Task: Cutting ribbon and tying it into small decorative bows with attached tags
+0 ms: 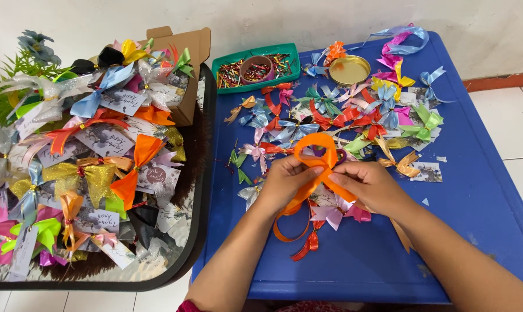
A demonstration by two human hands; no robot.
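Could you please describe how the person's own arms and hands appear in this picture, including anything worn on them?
Both forearms are bare to the bottom of the picture. The left hand and right hand wear no gloves, and no rings or watch can be seen. A bit of dark red patterned cloth shows by the left elbow.

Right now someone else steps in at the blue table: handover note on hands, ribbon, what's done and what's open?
Left hand: pinches the orange ribbon at the left of its loops.
Right hand: pinches the same ribbon at the crossing.
The ribbon is folded into two loops above the hands; its tails hang down over the blue table.
Done: many tied bows lie loose on the table, and tagged bows fill the black tray on the left.
Open: the orange loops show no tie at the middle. Small ties sit in the green tray at the far edge, beside a gold lid.
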